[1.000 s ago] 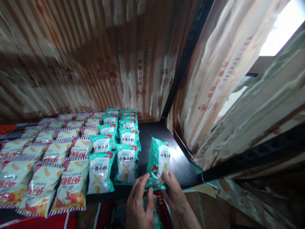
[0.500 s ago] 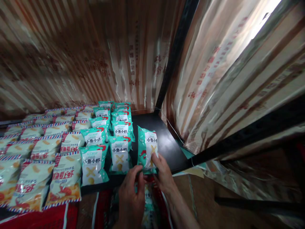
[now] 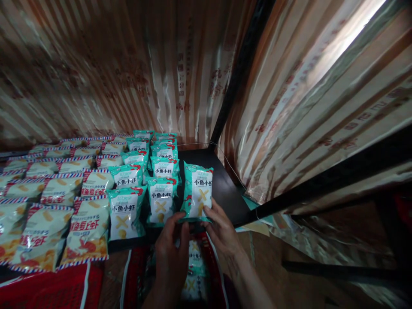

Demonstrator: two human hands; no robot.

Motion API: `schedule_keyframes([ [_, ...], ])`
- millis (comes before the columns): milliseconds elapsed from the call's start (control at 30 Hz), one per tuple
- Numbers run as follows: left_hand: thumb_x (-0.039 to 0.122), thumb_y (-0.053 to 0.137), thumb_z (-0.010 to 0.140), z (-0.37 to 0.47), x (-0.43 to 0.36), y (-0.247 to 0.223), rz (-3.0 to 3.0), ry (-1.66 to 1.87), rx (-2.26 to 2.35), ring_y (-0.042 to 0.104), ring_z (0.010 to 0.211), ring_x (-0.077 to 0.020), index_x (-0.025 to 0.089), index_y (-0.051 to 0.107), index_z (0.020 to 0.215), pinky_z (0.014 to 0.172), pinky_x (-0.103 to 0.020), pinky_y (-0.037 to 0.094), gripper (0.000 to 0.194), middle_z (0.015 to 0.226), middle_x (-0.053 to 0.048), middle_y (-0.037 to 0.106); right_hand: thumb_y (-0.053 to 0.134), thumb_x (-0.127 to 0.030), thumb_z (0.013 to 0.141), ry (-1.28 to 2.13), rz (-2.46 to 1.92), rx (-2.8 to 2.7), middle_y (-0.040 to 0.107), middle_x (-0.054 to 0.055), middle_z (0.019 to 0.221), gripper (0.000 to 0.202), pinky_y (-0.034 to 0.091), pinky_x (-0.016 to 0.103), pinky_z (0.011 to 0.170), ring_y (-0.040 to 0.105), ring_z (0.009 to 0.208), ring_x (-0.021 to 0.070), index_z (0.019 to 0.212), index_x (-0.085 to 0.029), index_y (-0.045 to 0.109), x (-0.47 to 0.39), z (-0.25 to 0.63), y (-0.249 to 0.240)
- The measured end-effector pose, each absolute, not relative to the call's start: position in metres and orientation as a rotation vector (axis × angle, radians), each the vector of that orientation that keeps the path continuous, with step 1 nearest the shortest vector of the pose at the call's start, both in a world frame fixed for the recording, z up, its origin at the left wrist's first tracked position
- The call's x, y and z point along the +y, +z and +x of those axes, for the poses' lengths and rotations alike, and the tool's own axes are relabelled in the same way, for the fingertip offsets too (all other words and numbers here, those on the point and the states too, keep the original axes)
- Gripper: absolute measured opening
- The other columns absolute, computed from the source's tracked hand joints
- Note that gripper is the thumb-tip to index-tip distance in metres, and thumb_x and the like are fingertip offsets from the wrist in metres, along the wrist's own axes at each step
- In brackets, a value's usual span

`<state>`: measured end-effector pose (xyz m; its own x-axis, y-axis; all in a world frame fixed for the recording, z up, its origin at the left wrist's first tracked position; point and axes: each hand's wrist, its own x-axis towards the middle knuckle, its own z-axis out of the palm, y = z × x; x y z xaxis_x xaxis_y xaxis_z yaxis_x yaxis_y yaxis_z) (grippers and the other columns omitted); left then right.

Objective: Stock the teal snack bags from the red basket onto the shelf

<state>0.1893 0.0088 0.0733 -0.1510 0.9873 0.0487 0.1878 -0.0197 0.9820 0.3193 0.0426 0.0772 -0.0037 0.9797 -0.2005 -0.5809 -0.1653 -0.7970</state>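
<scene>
Largest is the striped sheeting [image 3: 128, 77], which hangs behind and to the right of a black shelf [image 3: 230, 184]. On this shelf stand many cream packets [image 3: 88, 227] at the left, and beside them two rows of teal packets [image 3: 161, 201], with their printed fronts toward the person. Below the front edge is a red basket [image 3: 210, 249], where more packets of teal kind lie. The step in hand appears to be the placing of one more teal-and-white packet [image 3: 198, 193] to the right of these rows; it is nearly upright at the front edge, and I cannot tell if the shelf carries its weight. I judge that the next move calls for keeping its base steady and its front straight. The right hand [image 3: 223, 229] seems to pinch the lower right corner, thumb over the front and other fingers lower. The left hand [image 3: 172, 244] is half curled, with a gap between thumb and forefinger; the forefinger touches the lower left corner, but whether it grips, I cannot tell.
</scene>
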Motion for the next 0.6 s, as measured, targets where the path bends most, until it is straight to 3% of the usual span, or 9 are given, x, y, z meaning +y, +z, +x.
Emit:
schedule_keyframes([
  [167,0.043,0.052,0.086,0.192,0.007,0.077,1.277,1.285,1.461,0.068,0.060,-0.0163,0.018,0.062,0.104,0.053,-0.027,0.055,0.033,0.094,-0.009,0.073,0.078,-0.032,0.068,1.531,-0.886,-0.645,0.071,0.003,0.100,0.054,0.044,0.019,0.051,0.062,0.072,0.0141,0.119,-0.025,0.061,0.040,0.326,0.078],
  [333,0.046,0.054,0.085,0.197,0.002,0.087,1.236,1.251,1.436,0.062,0.047,-0.0132,0.020,0.061,0.096,0.045,-0.023,0.051,0.029,0.069,-0.001,0.070,0.082,-0.033,0.063,1.488,-0.912,-0.601,0.070,0.002,0.096,0.065,0.045,0.018,0.052,0.062,0.069,0.0129,0.122,-0.025,0.056,0.041,0.328,0.075],
  [500,0.045,0.055,0.084,0.196,0.003,0.089,1.241,1.272,1.422,0.065,0.050,-0.0143,0.019,0.057,0.091,0.050,-0.024,0.053,0.027,0.066,0.000,0.068,0.083,-0.031,0.063,1.490,-0.858,-0.620,0.070,0.000,0.086,0.049,0.048,0.019,0.057,0.061,0.066,0.0120,0.106,-0.023,0.061,0.041,0.327,0.071],
  [600,0.043,0.056,0.084,0.193,0.006,0.091,1.202,1.255,1.385,0.066,0.049,-0.0159,0.018,0.054,0.092,0.050,-0.026,0.054,0.026,0.062,-0.001,0.069,0.082,-0.028,0.064,1.522,-0.813,-0.657,0.070,0.001,0.089,0.045,0.051,0.024,0.070,0.064,0.076,0.0154,0.104,-0.022,0.061,0.040,0.327,0.069],
])
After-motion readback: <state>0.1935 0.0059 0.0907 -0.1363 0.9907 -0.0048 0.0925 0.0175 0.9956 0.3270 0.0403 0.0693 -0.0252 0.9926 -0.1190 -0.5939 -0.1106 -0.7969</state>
